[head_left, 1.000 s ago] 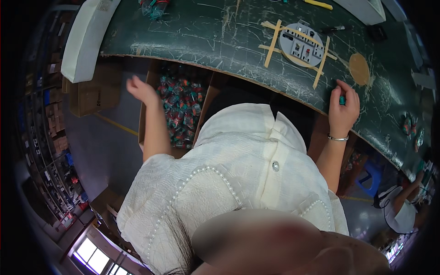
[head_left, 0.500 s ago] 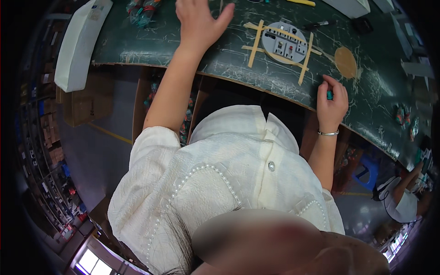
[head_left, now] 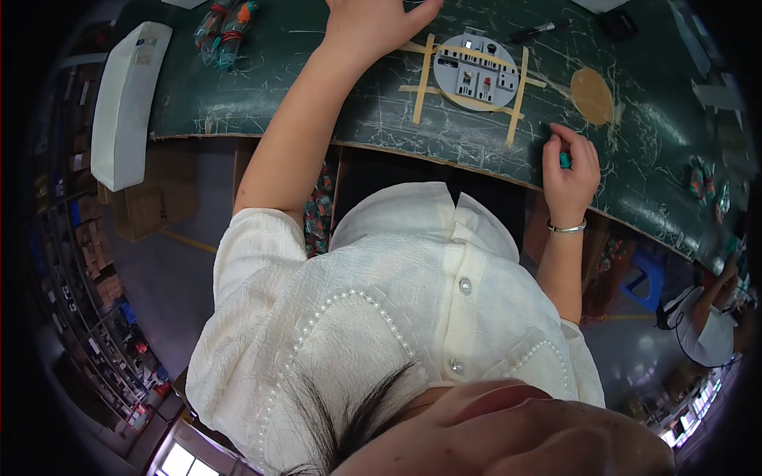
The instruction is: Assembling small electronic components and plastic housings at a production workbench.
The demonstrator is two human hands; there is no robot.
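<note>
Count, on the bench (head_left: 262,111): one round grey fixture (head_left: 461,94) carrying small parts, two upright tape strips (head_left: 425,79) and two crosswise ones around and over it; one black pen (head_left: 536,32) beyond it; one tan oval patch (head_left: 592,96) to its right. We count two bagged items (head_left: 698,181) near the right edge; the bagged cluster (head_left: 225,36) at upper left overlaps too much to count. One white tray (head_left: 129,107) at the far left; one open carton (head_left: 318,213) of bagged pieces under the bench edge.

Hands: two. Left hand (head_left: 373,25) reaches over the bench, left of the fixture, thumb apart; its fingers run past the upper edge, so we cannot tell whether they grip anything. Right hand (head_left: 571,170) is curled around one small teal piece (head_left: 565,160) at the near bench edge, below the oval patch.

Change: a second ago we saw the left hand by the carton; half a second ago, over the bench with more fingers visible. The right hand's curl is unchanged.
</note>
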